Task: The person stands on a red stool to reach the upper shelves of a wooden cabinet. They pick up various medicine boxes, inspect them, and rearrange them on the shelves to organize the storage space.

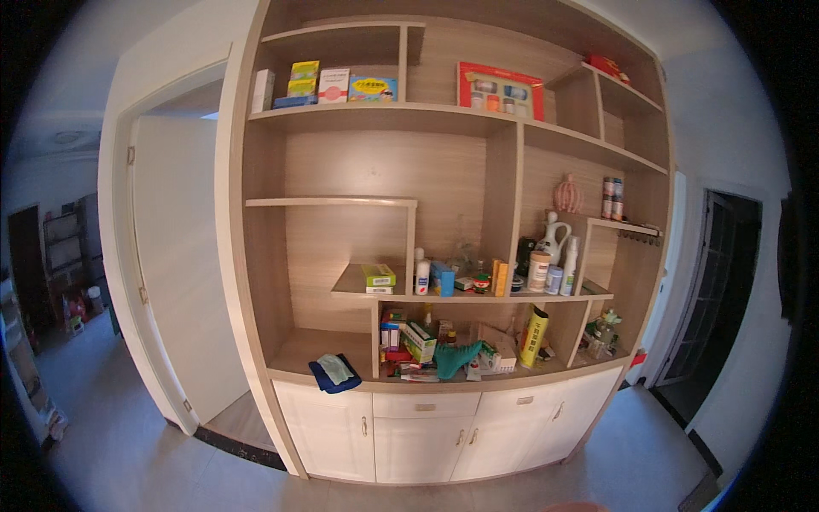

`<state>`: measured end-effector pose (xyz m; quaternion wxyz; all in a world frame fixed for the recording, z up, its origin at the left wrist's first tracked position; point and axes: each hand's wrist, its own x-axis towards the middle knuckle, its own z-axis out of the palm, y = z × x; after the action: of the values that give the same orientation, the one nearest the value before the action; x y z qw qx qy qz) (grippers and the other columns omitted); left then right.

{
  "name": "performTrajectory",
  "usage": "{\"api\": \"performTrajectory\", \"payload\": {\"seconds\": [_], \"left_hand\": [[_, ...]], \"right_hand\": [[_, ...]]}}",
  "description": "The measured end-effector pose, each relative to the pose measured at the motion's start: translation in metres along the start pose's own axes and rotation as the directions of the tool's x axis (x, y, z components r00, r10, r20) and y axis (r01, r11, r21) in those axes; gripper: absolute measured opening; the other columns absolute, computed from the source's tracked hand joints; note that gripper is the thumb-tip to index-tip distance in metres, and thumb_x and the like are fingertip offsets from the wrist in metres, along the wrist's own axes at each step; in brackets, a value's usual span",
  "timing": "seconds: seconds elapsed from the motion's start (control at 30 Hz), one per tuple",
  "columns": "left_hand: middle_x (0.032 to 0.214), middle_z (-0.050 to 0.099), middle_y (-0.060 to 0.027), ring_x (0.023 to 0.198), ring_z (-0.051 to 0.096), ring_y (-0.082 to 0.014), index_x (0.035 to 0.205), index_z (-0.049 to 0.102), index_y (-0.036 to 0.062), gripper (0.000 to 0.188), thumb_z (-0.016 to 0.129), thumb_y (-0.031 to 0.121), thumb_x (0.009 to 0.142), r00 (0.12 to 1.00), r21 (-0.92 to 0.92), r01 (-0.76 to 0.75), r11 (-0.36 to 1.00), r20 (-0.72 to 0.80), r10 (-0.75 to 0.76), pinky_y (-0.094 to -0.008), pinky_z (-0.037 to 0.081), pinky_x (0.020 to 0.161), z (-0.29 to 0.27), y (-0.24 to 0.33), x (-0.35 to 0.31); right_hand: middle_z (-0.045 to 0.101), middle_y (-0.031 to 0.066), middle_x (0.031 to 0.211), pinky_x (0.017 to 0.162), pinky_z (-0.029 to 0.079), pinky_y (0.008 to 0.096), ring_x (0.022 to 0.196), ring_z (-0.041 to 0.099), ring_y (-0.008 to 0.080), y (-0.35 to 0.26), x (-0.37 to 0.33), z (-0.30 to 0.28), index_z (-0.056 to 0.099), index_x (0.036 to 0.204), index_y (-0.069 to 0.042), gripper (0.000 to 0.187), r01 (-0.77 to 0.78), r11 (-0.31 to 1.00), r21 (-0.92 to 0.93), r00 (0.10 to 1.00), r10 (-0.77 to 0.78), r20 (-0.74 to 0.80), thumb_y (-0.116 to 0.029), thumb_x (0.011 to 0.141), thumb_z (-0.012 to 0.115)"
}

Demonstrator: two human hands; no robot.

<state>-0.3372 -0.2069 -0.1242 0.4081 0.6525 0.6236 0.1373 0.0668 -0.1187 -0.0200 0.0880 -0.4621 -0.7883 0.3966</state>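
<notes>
No handling is judged to be under way: neither hand is in view, so how far either is opened, or whether anything is held, cannot be told. A light wood-grain shelving unit [382, 166] is faced, its crowded lower compartment marked by a tall yellow upright package [534, 337]. Left of that package, on the same shelf, a white printed carton [507, 358], a limp-looking teal piece [458, 360] and a green-and-white rectangular box [419, 343] are packed closely together. For any reach there, a frontal approach and a narrow grip would be called for, since small items could be pushed over the front edge. Little height is left between the package's top and the board above. Farther left of the package, past an upright wooden divider [375, 341], a dark blue folded cloth [345, 384], topped by a thin pale green sheet [335, 369], is draped partly over the edge; more room for moving is offered above it. Below the package, white panelled cabinet doors [512, 439] are seen closed.
</notes>
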Motion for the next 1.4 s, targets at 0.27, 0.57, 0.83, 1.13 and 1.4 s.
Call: {"api": "performTrajectory", "payload": {"seconds": [0.27, 0.57, 0.83, 1.13, 1.4], "left_hand": [[0.101, 0.060, -0.0153, 0.092, 0.058, -0.0268, 0.115, 0.052, 0.0066, 0.043, 0.057, 0.033, 0.082, 0.995, -0.015, 0.096, 0.995, -0.024, -0.096, -0.0366, 0.046, 0.082, 0.014, -0.016, 0.021], [0.101, 0.060, -0.0155, 0.092, 0.058, -0.0264, 0.115, 0.052, 0.0065, 0.043, 0.057, 0.033, 0.082, 0.981, -0.029, 0.186, 0.982, -0.050, -0.187, -0.0365, 0.046, 0.082, 0.015, -0.044, 0.036], [0.101, 0.060, -0.0157, 0.092, 0.058, -0.0274, 0.117, 0.050, 0.0071, 0.045, 0.056, 0.037, 0.082, 0.989, 0.128, 0.148, 0.981, -0.014, -0.147, -0.0374, 0.046, 0.083, -0.027, -0.112, 0.065], [0.106, 0.059, -0.0162, 0.094, 0.057, -0.0280, 0.113, 0.054, 0.0096, 0.042, 0.059, 0.032, 0.079, 0.994, 0.117, 0.104, 0.988, 0.017, -0.106, -0.0376, 0.045, 0.083, -0.124, -0.156, 0.086], [0.106, 0.059, -0.0164, 0.095, 0.057, -0.0295, 0.112, 0.054, 0.0083, 0.043, 0.058, 0.034, 0.078, 0.976, 0.175, 0.195, 0.965, 0.062, -0.208, -0.0386, 0.045, 0.083, -0.192, -0.209, 0.088]], "right_hand": [[0.056, 0.0051, 0.066, 0.049, 0.049, 0.0389, 0.063, 0.058, 0.0221, 0.056, 0.047, -0.019, 0.054, 0.075, -0.011, 0.015, 0.113, 0.992, -0.054, 0.991, -0.108, 0.084, -0.026, 0.077, 0.056], [0.058, 0.0070, 0.102, 0.089, 0.040, 0.0275, 0.099, 0.052, 0.0162, -0.003, 0.121, -0.100, 0.055, 0.102, -0.003, 0.025, 0.208, 0.978, -0.026, 0.892, -0.179, 0.415, -0.024, 0.091, 0.047], [0.062, 0.0167, 0.086, 0.075, 0.048, 0.0383, 0.083, 0.060, 0.0298, -0.314, 0.059, -0.217, 0.062, 0.084, 0.000, 0.013, 0.906, 0.090, 0.414, 0.311, -0.805, -0.506, 0.004, 0.080, 0.051], [0.061, 0.0205, 0.082, 0.068, 0.051, 0.0405, 0.078, 0.061, 0.0322, -0.458, 0.113, -0.180, 0.062, 0.076, 0.000, 0.009, 0.805, -0.329, 0.493, -0.059, -0.872, -0.486, -0.005, 0.080, 0.055], [0.061, 0.0194, 0.084, 0.069, 0.050, 0.0390, 0.080, 0.061, 0.0305, -0.487, 0.170, -0.172, 0.061, 0.078, -0.001, 0.008, 0.896, -0.268, 0.355, -0.070, -0.873, -0.483, -0.004, 0.080, 0.055]]}}
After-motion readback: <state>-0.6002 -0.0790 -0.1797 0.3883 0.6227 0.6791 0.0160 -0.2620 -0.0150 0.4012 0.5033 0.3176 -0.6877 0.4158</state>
